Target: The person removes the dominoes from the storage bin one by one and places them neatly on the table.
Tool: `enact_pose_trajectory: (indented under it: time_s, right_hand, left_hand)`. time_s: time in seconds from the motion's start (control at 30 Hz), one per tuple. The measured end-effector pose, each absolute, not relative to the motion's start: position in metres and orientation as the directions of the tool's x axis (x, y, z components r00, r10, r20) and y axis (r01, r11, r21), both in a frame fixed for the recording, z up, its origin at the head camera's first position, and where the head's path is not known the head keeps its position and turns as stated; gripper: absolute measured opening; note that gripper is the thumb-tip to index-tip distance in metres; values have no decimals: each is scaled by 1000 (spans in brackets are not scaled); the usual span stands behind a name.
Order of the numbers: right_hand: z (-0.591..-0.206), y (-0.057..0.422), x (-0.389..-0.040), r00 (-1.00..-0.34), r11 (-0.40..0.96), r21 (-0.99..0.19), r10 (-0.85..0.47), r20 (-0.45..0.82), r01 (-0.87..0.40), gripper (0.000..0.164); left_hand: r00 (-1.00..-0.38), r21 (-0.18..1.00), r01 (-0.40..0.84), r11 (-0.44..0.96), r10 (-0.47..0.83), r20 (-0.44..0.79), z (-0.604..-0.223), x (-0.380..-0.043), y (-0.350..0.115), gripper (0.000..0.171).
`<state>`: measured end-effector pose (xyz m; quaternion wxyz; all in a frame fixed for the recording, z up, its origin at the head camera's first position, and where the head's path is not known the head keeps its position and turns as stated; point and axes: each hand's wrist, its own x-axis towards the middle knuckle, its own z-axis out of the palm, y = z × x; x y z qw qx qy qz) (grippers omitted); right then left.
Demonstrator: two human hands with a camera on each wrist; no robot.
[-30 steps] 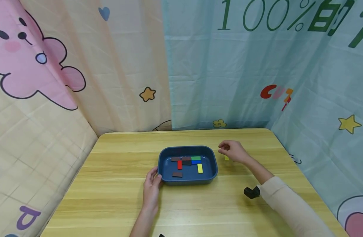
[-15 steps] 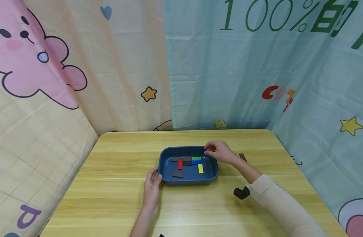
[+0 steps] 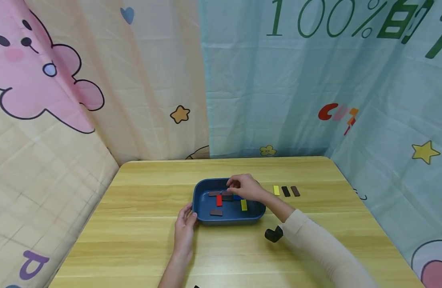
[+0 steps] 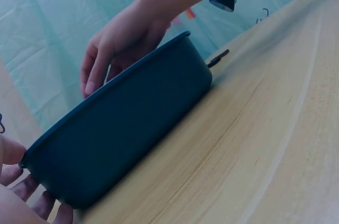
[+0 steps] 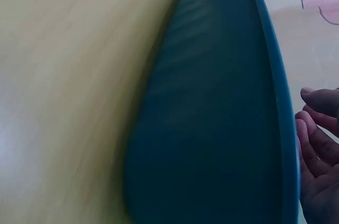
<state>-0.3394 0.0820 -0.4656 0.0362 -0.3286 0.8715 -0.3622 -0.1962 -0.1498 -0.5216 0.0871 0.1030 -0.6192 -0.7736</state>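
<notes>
A dark blue rectangular container (image 3: 228, 221) stands on the table, several flat coloured blocks lying in it. My left hand (image 3: 183, 228) holds its left end, thumb at the rim and fingers against the outer wall. Over the container's back part is my right hand (image 3: 247, 187), its fingers loosely bent, with nothing visible between thumb and fingertips. Below it lie brown, black and blue blocks, partly covered. A red block (image 3: 219, 200), a yellow block (image 3: 244, 205) and a single brown block (image 3: 216, 213) show in front. In the right wrist view the container wall (image 5: 212, 102) hides the blocks.
On the table (image 3: 134, 224), right of the container, three blocks stand apart in a row: yellow (image 3: 276, 190), black (image 3: 286, 191) and brown (image 3: 295, 191). A black device (image 3: 273, 234) sits at the right wrist. Printed curtains (image 3: 264, 88) hang behind the table's far edge.
My right hand has moved left from beside the yellow block on the table to over the container, uncovering the row of three blocks. The left hand has stayed at the container.
</notes>
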Motion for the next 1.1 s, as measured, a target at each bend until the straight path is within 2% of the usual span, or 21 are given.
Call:
enact_pose_trajectory:
  time_s: [0.23,0.43,0.6,0.9,1.1]
  right_hand:
    - [-471,58,-340,-733,476,-669,-662,154,-570,18]
    - [-481,45,-342,-700,472,-635,-697,156,-611,17]
    - [-482,37,-342,-642,432,-631,-754,139,-644,18]
    - [-474,27,-345,-536,445,-568,-844,-8,-692,21]
    - [-470,20,-349,-488,510,-511,-852,-191,-692,21]
  left_hand:
    - [-965,972,2,-235,-256,-60,-520,-195,-149,46]
    - [-968,971,3,-239,-243,-57,-520,-194,-150,46]
    - [-969,972,12,-234,-243,-46,-521,-194,-150,45]
    - [-969,972,9,-233,-244,-49,-520,-194,-151,44]
    - [-970,970,6,-241,-239,-53,-521,-195,-151,44]
